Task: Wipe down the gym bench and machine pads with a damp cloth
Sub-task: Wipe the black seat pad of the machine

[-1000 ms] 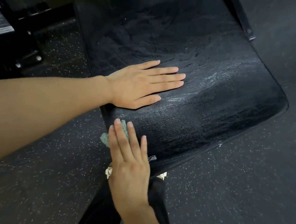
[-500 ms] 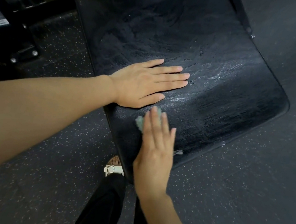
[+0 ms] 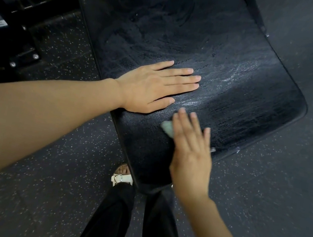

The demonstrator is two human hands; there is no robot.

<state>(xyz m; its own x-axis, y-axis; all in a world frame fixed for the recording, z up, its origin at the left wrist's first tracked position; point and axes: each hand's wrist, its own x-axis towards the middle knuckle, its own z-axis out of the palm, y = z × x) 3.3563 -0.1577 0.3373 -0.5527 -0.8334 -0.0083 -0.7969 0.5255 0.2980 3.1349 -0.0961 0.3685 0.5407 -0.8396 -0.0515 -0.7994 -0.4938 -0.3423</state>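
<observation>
your left hand [image 3: 152,86] lies flat, fingers spread wide, holding nothing, on the black textured vinyl bench pad [image 3: 239,74] at frame centre. your right hand [image 3: 191,152], fingers extended and blurred, presses the pale green cloth [image 3: 167,127] against the pad just below the left hand. streaks mark the pad surface toward the right.

The camera sits on my head. It looks down, close over the bench pad [image 3: 229,72] and floor [image 3: 43,162].
</observation>
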